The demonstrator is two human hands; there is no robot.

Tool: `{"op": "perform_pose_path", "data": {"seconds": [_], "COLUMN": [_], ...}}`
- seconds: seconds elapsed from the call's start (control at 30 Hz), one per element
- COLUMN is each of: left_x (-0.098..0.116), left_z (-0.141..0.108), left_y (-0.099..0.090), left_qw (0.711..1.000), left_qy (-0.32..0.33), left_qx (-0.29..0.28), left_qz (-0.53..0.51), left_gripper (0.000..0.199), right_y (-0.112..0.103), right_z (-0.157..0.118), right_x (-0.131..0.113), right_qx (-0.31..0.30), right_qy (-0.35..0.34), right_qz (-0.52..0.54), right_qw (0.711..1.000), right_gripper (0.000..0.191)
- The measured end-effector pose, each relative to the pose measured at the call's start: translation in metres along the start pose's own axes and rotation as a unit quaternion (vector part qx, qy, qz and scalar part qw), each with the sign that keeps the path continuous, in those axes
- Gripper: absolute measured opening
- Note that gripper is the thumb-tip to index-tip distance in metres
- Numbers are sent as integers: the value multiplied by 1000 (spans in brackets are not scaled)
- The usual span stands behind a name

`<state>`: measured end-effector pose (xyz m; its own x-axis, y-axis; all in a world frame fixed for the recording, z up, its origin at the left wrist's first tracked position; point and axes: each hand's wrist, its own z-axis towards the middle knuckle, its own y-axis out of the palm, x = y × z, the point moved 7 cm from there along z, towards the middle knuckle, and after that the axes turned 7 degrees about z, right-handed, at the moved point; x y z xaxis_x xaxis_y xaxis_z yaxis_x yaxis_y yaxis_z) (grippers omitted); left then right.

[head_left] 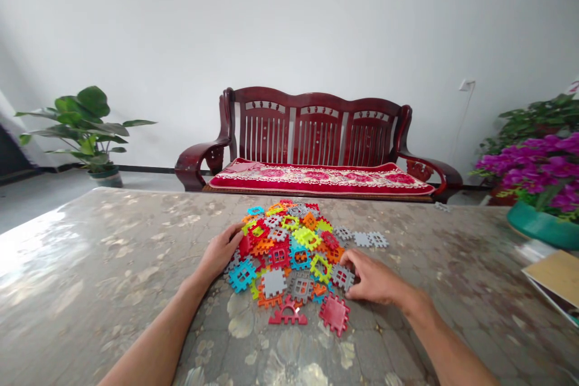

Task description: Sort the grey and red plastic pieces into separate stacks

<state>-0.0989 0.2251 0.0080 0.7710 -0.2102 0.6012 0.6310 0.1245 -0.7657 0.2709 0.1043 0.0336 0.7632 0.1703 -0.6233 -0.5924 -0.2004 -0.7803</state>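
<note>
A heap of colourful plastic interlocking tiles (289,244) with notched edges lies on the table in front of me. My left hand (225,247) rests against the heap's left side, fingers extended along it beside a red tile (245,245); its fingertips are partly hidden. At the right side, my right hand (373,277) grips a grey window tile (342,277) between thumb and fingers. Closest to me lie a red arched piece (288,312) and a solid red square tile (335,314). A blue window tile (242,274) sits near my left wrist.
Several grey tiles (362,239) trail off right of the heap, on the patterned tabletop (113,289). To the right stand purple flowers in a teal pot (538,226) and a box-like object (554,277). A wooden bench (314,132) stands behind the table.
</note>
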Motion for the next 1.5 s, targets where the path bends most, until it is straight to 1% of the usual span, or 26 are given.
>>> {"op": "perform_pose_path", "data": {"seconds": [0.07,0.13,0.17,0.27,0.33,0.4,0.47,0.53,0.57,0.63,0.7,0.77,0.83,0.93,1.0,1.03,1.1,1.17,1.2,1.27,1.37,1.43,1.5], "left_x": [0,-1,-1,-1,-1,-2,-2,-3,-3,-4,-7,-8,-9,-8,-7,-6,-6,-6,-6,-6,-8,-9,-8], "left_z": [0,0,0,0,-1,-1,-1,0,0,0,1,1,1,2,2,2,2,1,1,1,2,2,3], "left_y": [0,0,0,0,0,0,0,0,0,1,3,4,4,3,3,3,3,3,3,3,3,2,2], "left_qw": [1000,1000,1000,1000,1000,1000,1000,1000,1000,1000,1000,1000,1000,1000,1000,1000,1000,1000,1000,1000,1000,1000,1000], "left_qy": [2,3,5,11,9,4,1,1,3,8,11,12,15,16,17,16,12,7,7,9,9,6,7], "left_qx": [3,6,8,9,5,2,2,4,5,8,9,8,9,11,7,3,-1,-1,-1,2,11,14,13], "left_qz": [0,-2,-5,-8,-4,0,-1,-5,-8,-12,-16,-18,-20,-18,-15,-13,-8,-5,-4,-5,0,3,3], "left_gripper": [51,50,49,49,50,51,52,52,52,51,51,50,50,50,51,52,54,54,54,53,50,50,50], "right_y": [-1,-3,-5,-16,-22,-27,-29,-32,-34,-40,-46,-51,-53,-52,-53,-54,-57,-60,-61,-61,-58,-61,-66], "right_z": [2,5,7,8,6,3,2,3,3,4,3,0,-2,-3,-2,-1,0,0,-1,-2,-3,-7,-11], "right_x": [4,11,17,40,55,67,74,78,78,73,63,50,39,30,33,38,51,64,69,79,94,108,123], "right_qx": [3,1,7,53,77,93,110,133,150,187,214,222,217,210,227,241,278,321,338,356,357,383,417], "right_qy": [8,24,36,91,123,139,139,128,120,99,80,67,51,23,29,39,64,82,88,104,126,149,173], "right_qz": [41,100,132,211,250,274,277,247,215,130,38,-41,-97,-122,-97,-63,46,150,183,223,293,322,323], "right_qw": [999,995,991,972,957,947,944,951,957,969,973,972,970,970,969,968,957,932,919,901,878,853,832], "right_gripper": [39,22,17,29,30,36,43,43,41,35,31,30,30,30,29,28,31,36,38,40,47,50,51]}}
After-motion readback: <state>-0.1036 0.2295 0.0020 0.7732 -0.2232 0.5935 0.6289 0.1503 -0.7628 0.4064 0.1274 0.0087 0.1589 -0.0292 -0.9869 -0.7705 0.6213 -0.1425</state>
